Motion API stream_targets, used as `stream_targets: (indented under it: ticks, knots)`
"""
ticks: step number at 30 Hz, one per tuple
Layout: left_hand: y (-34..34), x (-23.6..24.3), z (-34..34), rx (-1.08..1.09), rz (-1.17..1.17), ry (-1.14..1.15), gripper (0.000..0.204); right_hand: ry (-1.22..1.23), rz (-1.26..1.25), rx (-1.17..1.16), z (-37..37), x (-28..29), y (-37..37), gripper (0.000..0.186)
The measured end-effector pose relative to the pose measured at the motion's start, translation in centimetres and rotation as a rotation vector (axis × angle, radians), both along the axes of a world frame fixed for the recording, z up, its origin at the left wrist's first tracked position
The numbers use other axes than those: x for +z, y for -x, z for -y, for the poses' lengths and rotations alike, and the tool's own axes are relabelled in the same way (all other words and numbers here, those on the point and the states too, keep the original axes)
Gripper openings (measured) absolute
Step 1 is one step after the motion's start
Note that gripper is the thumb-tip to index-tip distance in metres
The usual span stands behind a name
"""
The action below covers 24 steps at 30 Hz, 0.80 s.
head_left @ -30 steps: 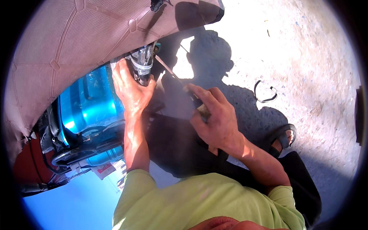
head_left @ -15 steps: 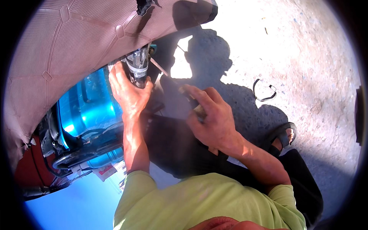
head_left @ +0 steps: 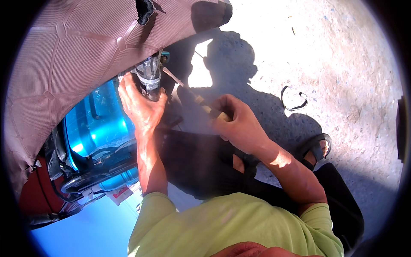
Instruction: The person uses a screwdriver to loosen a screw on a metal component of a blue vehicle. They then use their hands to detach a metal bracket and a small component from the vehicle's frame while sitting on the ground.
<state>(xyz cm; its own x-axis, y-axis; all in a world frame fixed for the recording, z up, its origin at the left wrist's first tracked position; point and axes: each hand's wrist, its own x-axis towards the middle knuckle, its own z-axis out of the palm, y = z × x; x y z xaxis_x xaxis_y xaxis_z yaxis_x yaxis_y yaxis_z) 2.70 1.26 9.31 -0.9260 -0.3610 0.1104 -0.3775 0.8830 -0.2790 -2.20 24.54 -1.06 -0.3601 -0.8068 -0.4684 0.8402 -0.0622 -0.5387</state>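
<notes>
My left hand point(head_left: 141, 103) is wrapped round a dark, tapered vehicle part point(head_left: 150, 81) covered in clear plastic and bound with a pale band. Its thumb lies along the lower end. My right hand point(head_left: 239, 122) holds a screwdriver point(head_left: 208, 109) by its yellowish handle, pinched between thumb and fingers. The thin shaft slants up and left toward a small bolt-like fitting point(head_left: 164, 58) beside the wrapped part. Whether the tip touches the fitting, I cannot tell.
A brown quilted cover point(head_left: 85, 55) overhangs the upper left. Below it sit a shiny blue body panel point(head_left: 100, 124) and a black bar point(head_left: 98, 171). On the concrete ground point(head_left: 342, 64) at right lies a bent black strip point(head_left: 292, 107). My sandalled foot point(head_left: 319, 150) is nearby.
The fingers of my right hand have shifted on the screwdriver, so more of its yellowish handle shows. My left hand keeps its grip. The whole view has slid slightly.
</notes>
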Motion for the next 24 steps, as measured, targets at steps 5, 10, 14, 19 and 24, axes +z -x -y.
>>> stream_targets:
  ticks: [5, 10, 14, 19, 24]
  knots:
    - [0.2, 0.1, 0.0, -0.008, 0.011, 0.007, 0.096, -0.189, -0.618, -0.279, -0.4, 1.2, -0.9, 0.036]
    - [0.2, 0.1, -0.1, -0.029, 0.007, 0.018, 0.095, -0.208, -0.786, -0.291, 0.3, 1.3, -1.5, 0.028]
    - [0.4, 0.1, -0.3, -0.003, 0.007, 0.010, 0.095, 0.230, 0.470, -0.035, -0.3, 0.5, 0.5, 0.029]
    - [0.3, 0.0, -0.3, 0.026, 0.003, 0.005, 0.096, 0.272, 0.796, 0.037, -0.2, -0.6, 1.4, 0.035]
    - [0.2, 0.0, -0.1, 0.004, 0.003, 0.004, 0.096, 0.007, 0.127, 0.073, -0.7, -0.4, 1.9, 0.027]
